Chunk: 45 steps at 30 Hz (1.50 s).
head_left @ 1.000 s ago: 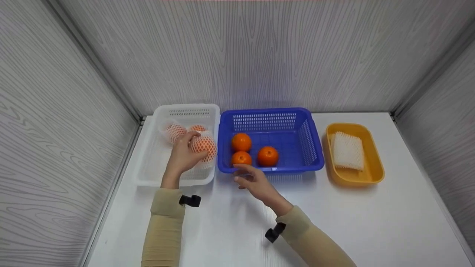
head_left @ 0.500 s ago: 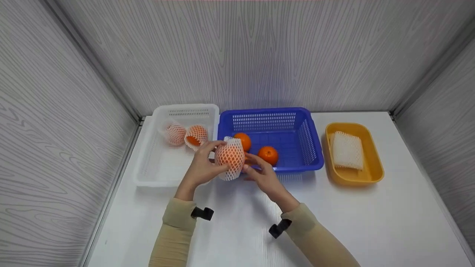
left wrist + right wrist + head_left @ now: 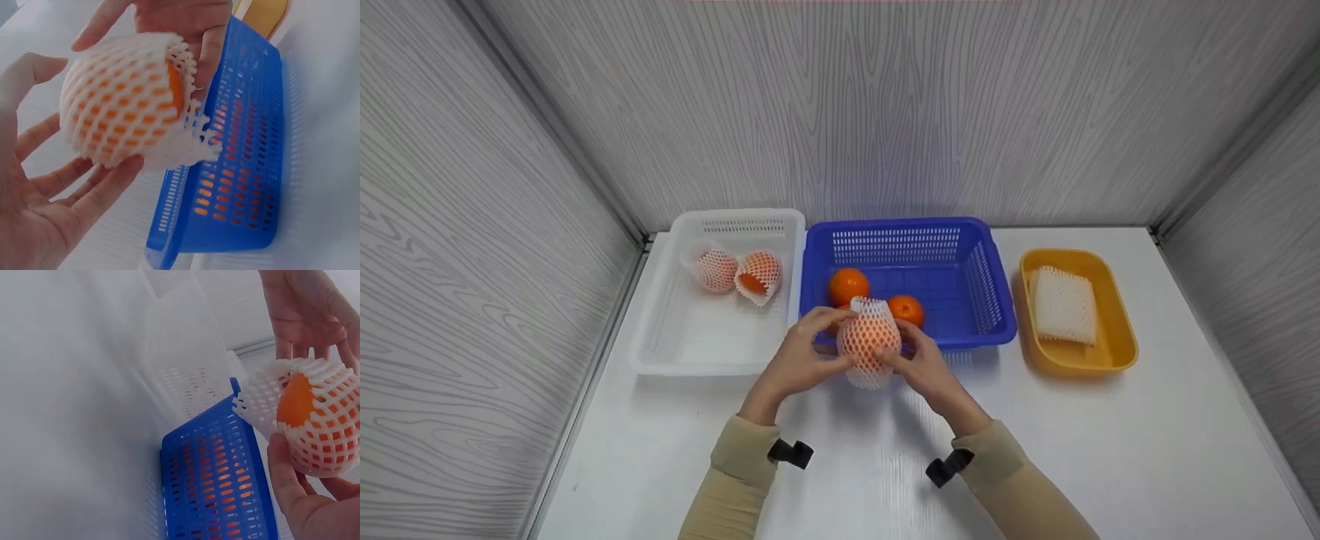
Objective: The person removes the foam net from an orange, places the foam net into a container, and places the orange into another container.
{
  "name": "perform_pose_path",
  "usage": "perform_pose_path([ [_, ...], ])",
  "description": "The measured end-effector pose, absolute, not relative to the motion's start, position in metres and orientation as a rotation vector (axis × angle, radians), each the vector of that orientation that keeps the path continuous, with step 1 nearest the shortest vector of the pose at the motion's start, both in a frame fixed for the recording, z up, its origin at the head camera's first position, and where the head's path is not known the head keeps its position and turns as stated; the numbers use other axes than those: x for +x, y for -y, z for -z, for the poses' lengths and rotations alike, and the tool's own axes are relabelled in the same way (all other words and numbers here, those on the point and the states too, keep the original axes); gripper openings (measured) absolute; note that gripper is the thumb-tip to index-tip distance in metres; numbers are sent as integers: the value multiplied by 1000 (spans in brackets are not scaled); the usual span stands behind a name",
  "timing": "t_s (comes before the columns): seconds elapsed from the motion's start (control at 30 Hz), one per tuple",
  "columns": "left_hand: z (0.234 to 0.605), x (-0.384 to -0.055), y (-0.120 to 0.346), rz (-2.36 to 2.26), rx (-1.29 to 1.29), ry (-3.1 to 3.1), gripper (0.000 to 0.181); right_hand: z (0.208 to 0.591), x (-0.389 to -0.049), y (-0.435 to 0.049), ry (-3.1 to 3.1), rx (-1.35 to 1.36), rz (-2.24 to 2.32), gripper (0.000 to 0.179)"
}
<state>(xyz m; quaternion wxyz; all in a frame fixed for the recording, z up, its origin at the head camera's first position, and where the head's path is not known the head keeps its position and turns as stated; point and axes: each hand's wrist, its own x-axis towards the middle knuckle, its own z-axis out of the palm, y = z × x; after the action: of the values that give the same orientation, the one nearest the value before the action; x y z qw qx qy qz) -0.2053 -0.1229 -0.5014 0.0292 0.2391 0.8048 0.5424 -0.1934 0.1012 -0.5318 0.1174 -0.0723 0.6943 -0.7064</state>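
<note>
1 netted orange [image 3: 861, 341] sits between the left hand [image 3: 799, 361] and right hand [image 3: 928, 369], both curled round it, by the blue basket [image 3: 997, 300]; light, even pressure should spare the foam net [image 3: 871, 307].

I am holding a round orange [image 3: 295, 402] aloft between left hand [image 3: 802, 358] and right hand [image 3: 928, 371]; a white foam net [image 3: 870, 337] is sheathing it, bright peel showing at one open end.

Bare left hand [image 3: 802, 357] and bare right hand [image 3: 928, 369] held facing, fingers curved; beige fabric-sleeved forearms [image 3: 736, 472] slant inward toward both.
</note>
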Motion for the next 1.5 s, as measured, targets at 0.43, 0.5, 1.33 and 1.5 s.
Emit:
perform_pose_path([
  [0.43, 522, -192, 103, -1598, 658, -2400, 63, 553, -171, -144, -1930, -264, 1972, 75],
  [0.5, 527, -189, 101, -1512, 639, -2373, 71, 558, -169, -150, -1893, -317, 1965, 75],
  [1.33, 588, -187, 75, -1300, 747, -2237, 65, 604, -166, -182, -2076, -489, 1598, 76],
  [1.5, 590, -188, 73, -1278, 761, -2279, 62, 602, -167, -182, -2079, -505, 1627, 77],
])
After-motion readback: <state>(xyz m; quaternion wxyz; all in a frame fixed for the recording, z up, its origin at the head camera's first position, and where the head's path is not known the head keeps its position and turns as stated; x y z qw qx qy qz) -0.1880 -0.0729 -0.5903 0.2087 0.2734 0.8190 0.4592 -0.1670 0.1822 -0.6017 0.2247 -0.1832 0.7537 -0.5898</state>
